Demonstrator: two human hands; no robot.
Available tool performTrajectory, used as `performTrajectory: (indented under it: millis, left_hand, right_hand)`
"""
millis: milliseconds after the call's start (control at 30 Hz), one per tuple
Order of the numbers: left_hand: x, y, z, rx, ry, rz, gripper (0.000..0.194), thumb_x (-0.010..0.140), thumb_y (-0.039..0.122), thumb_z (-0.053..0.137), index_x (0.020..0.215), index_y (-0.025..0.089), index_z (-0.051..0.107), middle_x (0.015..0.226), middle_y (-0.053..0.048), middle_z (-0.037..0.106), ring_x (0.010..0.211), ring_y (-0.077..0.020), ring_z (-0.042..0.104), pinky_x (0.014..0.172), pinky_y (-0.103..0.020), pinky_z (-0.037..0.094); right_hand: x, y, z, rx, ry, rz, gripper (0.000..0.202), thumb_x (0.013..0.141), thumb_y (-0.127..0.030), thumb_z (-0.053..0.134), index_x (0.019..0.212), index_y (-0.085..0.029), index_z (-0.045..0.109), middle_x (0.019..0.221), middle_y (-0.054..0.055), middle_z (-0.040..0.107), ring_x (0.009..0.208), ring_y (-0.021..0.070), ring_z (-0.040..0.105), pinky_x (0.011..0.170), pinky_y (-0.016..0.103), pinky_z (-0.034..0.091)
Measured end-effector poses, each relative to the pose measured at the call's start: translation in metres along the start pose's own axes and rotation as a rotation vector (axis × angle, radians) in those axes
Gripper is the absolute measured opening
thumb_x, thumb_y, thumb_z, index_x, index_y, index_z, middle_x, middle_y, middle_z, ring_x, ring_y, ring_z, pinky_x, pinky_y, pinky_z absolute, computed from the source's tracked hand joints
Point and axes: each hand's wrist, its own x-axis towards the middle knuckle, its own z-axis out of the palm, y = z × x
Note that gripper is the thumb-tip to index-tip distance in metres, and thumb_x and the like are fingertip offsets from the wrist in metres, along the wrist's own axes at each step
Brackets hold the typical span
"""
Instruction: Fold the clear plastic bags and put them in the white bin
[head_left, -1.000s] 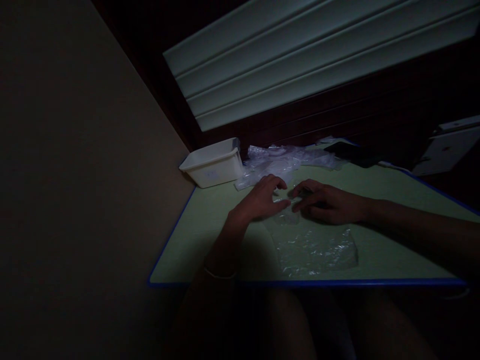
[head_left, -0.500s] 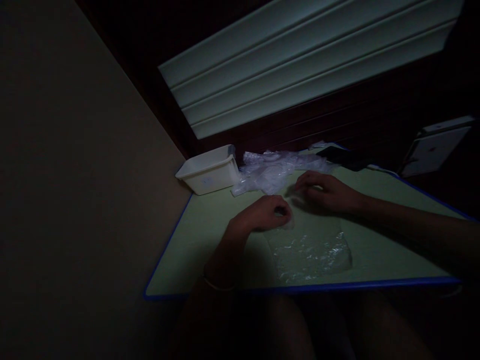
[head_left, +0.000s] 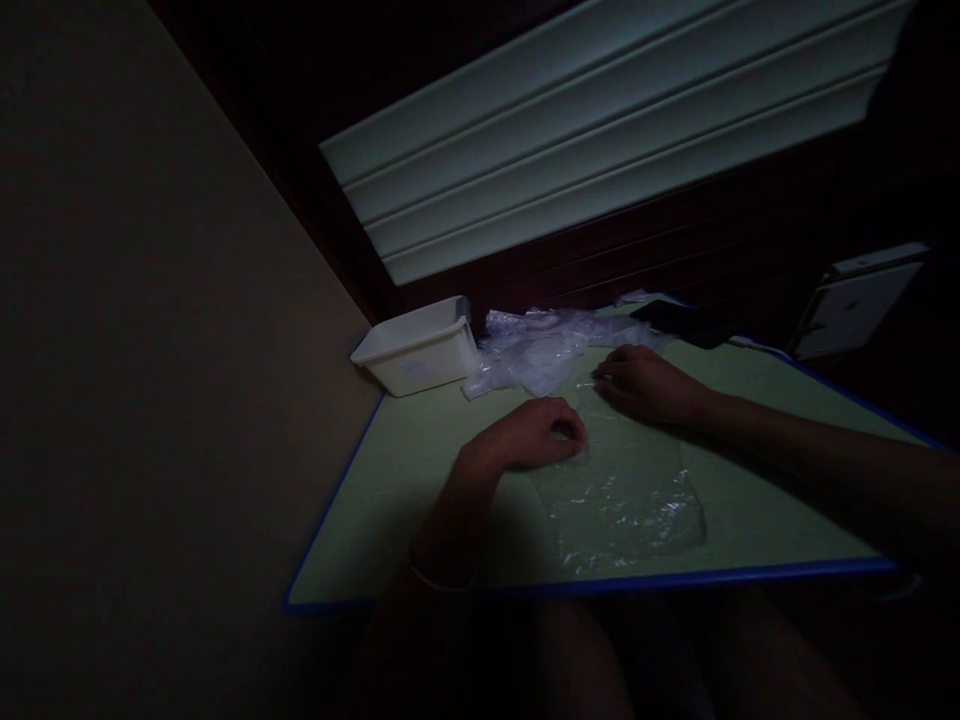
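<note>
A clear plastic bag lies flat on the pale green tabletop, with shiny creases near the table's front edge. My left hand is closed at the bag's left side, thumb and fingertips pinching its edge. Farther back and to the right, my right hand is closed at the bag's far end, fingertips together on the thin film. Just beyond both hands is a heap of crumpled clear plastic bags. The dim light hides the bag's exact outline.
A white plastic bin stands at the table's back left corner, close to the wall. At the back right lies a dark flat object. A white tablet-like panel stands beyond the right edge. Blue edging borders the table.
My right hand has lowered slightly and its fingers have closed onto the bag's far end. My left hand has stayed almost in place at the bag's side. The view has shifted slightly.
</note>
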Motion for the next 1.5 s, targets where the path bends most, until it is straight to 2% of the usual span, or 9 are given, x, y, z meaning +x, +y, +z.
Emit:
performTrajectory:
  millis: [133,333,633,700,800,900,1033,1300,1500]
  left_hand:
    - [0.000,0.002,0.000,0.001,-0.002,-0.027,0.011,0.081,0.019,0.061,0.089,0.016,0.069,0.095,-0.005,0.067,0.090,-0.0162,0.062,0.086,-0.029,0.048]
    - [0.001,0.000,0.001,0.000,-0.004,-0.010,0.011,0.081,0.018,0.060,0.088,0.017,0.069,0.093,-0.005,0.068,0.090,-0.0167,0.062,0.087,-0.030,0.048]
    - [0.000,0.001,0.001,-0.005,-0.012,-0.021,0.011,0.082,0.019,0.060,0.090,0.016,0.068,0.096,-0.005,0.069,0.090,-0.0167,0.062,0.087,-0.030,0.048]
    - [-0.001,0.000,0.001,-0.013,0.003,-0.035,0.017,0.081,0.021,0.061,0.096,0.016,0.068,0.098,-0.005,0.068,0.090,-0.0165,0.062,0.085,-0.029,0.048]
    - [-0.002,-0.002,0.003,-0.001,0.023,-0.066,0.036,0.081,0.025,0.063,0.116,0.016,0.063,0.101,-0.006,0.065,0.090,-0.0168,0.060,0.084,-0.030,0.047]
    - [-0.003,-0.003,0.003,0.031,0.013,-0.079,0.049,0.082,0.028,0.061,0.130,0.018,0.056,0.102,-0.006,0.063,0.091,-0.0175,0.059,0.087,-0.031,0.046]
    - [-0.003,-0.002,0.004,0.087,-0.017,-0.062,0.055,0.084,0.029,0.057,0.138,0.018,0.049,0.105,-0.006,0.061,0.097,-0.0188,0.055,0.093,-0.032,0.043]
    - [-0.001,-0.003,0.005,0.134,-0.052,-0.054,0.056,0.085,0.029,0.054,0.139,0.018,0.046,0.102,-0.005,0.056,0.096,-0.0190,0.051,0.094,-0.032,0.041]
    - [0.000,0.000,0.004,0.154,-0.092,-0.104,0.055,0.085,0.030,0.054,0.138,0.016,0.045,0.106,-0.007,0.056,0.101,-0.0195,0.050,0.096,-0.032,0.040]
  right_hand:
    - [0.001,-0.002,0.002,-0.077,0.014,0.060,0.036,0.091,-0.036,0.046,0.100,-0.015,0.074,0.097,0.014,0.067,0.091,0.0255,0.060,0.084,0.039,0.046]
    - [0.004,-0.018,-0.008,-0.157,0.011,0.007,0.031,0.091,-0.030,0.045,0.088,-0.013,0.071,0.091,0.016,0.066,0.085,0.0250,0.060,0.078,0.037,0.047]
    - [0.001,-0.035,-0.021,0.117,-0.015,0.188,0.029,0.092,-0.038,0.044,0.102,-0.017,0.061,0.082,0.008,0.074,0.069,0.0213,0.067,0.061,0.031,0.047]
    - [0.001,-0.034,-0.021,0.173,-0.009,0.213,0.032,0.092,-0.041,0.045,0.108,-0.017,0.057,0.080,0.008,0.074,0.068,0.0216,0.067,0.059,0.031,0.047]
    - [0.002,-0.030,-0.021,0.243,0.001,0.236,0.036,0.090,-0.041,0.048,0.115,-0.016,0.052,0.083,0.008,0.074,0.070,0.0219,0.068,0.061,0.032,0.048]
    - [0.001,-0.026,-0.019,0.251,-0.014,0.231,0.039,0.086,-0.037,0.052,0.119,-0.016,0.050,0.088,0.009,0.074,0.073,0.0219,0.069,0.063,0.031,0.048]
    - [0.000,-0.024,-0.016,0.249,-0.019,0.191,0.037,0.085,-0.033,0.053,0.118,-0.017,0.050,0.084,0.006,0.073,0.072,0.0201,0.068,0.063,0.030,0.048]
    - [-0.002,-0.031,-0.018,0.241,0.041,0.165,0.035,0.085,-0.032,0.052,0.118,-0.017,0.051,0.082,0.007,0.071,0.069,0.0185,0.065,0.062,0.029,0.047]
    - [-0.004,-0.035,-0.021,0.253,0.030,0.130,0.034,0.085,-0.030,0.051,0.117,-0.016,0.051,0.087,0.007,0.071,0.072,0.0189,0.066,0.062,0.029,0.048]
